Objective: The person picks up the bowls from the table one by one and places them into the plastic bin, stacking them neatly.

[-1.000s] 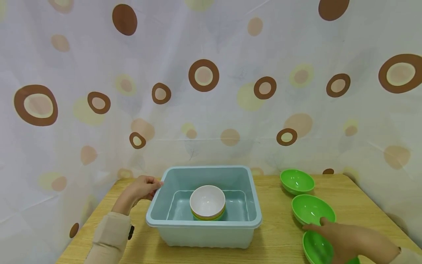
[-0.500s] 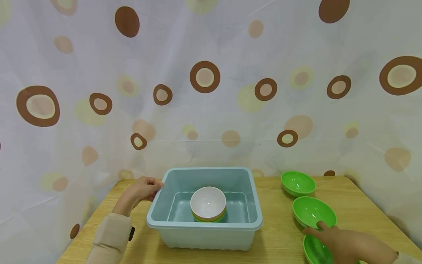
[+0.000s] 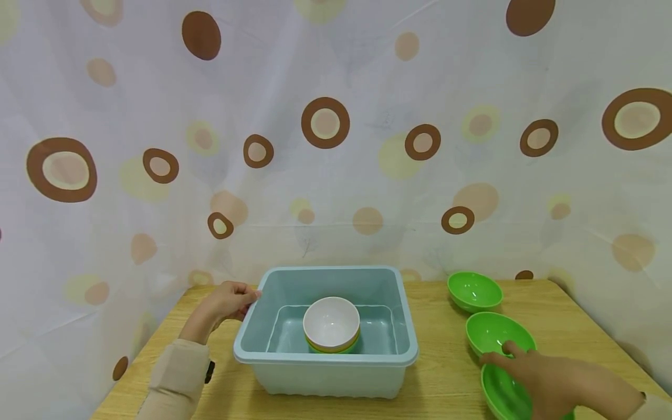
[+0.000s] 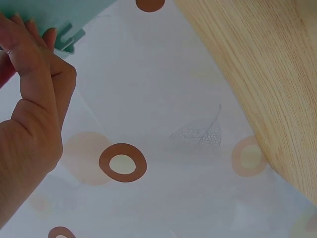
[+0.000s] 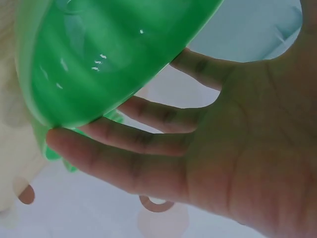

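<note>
A pale blue tub [image 3: 325, 354] stands mid-table with a stack of bowls [image 3: 331, 322] inside, a white one on top. My left hand [image 3: 231, 300] grips the tub's far left rim; the left wrist view shows that hand [image 4: 34, 99] with fingers curled against the rim's edge [image 4: 69, 20]. Three green bowls lie in a row at the right: the far one [image 3: 474, 290], the middle one [image 3: 493, 332] and the nearest one [image 3: 499, 394]. My right hand [image 3: 535, 373] holds the nearest green bowl [image 5: 109, 54], its fingers [image 5: 148, 144] spread under the bowl's outside, and a finger lies over the rim.
The wooden table [image 3: 446, 356] ends close behind the tub against a spotted curtain [image 3: 336, 146] that wraps the left and right sides. The table's right edge runs just past the green bowls. Bare wood lies between the tub and the bowls.
My right hand has settled onto the nearest green bowl, and the bowl's rim has risen a little. The left hand and the tub have stayed put.
</note>
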A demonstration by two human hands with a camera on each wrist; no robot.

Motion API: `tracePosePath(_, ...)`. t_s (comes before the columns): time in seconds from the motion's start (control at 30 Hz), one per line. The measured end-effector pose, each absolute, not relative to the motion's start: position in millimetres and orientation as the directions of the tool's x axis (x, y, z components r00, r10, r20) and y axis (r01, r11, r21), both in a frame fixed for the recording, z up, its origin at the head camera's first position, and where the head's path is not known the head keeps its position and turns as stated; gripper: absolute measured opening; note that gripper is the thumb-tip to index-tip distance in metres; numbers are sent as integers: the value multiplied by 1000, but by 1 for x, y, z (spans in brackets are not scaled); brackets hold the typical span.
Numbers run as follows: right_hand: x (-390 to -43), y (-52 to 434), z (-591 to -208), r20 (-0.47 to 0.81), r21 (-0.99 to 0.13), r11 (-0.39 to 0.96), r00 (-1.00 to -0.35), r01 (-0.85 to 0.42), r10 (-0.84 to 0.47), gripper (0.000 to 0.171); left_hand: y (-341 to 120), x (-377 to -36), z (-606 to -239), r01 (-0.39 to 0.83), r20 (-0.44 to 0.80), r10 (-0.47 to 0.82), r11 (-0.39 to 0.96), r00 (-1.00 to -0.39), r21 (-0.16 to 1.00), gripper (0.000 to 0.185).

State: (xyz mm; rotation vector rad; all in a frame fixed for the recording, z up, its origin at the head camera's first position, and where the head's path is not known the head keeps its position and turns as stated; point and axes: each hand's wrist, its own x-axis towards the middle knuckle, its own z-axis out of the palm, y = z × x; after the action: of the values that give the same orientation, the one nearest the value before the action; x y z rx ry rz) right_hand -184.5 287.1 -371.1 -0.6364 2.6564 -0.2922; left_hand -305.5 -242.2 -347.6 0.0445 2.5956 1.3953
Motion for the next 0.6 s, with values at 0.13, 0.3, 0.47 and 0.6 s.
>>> tracePosePath(0.13,-186,290,-364,-266,-296,838,-803,-458,-533,96,-243,-305,-348,-54,-150,142,525,-978,850,21)
tracePosePath(0.3,-187,289,-349,-180,-288,805,-796,-519,-578,102,-244,-305,-348,-49,-147,149,521,-978,852,21)
tracePosePath(0.47,-190,282,-326,-147,-258,841,-841,-476,-521,110,-244,-305,-349,-50,-147,142,530,-979,846,21)
tracePosePath(0.6,-196,276,-311,-120,-269,819,-826,-507,-551,112,-244,-306,-348,-44,-140,140,535,-980,843,21)
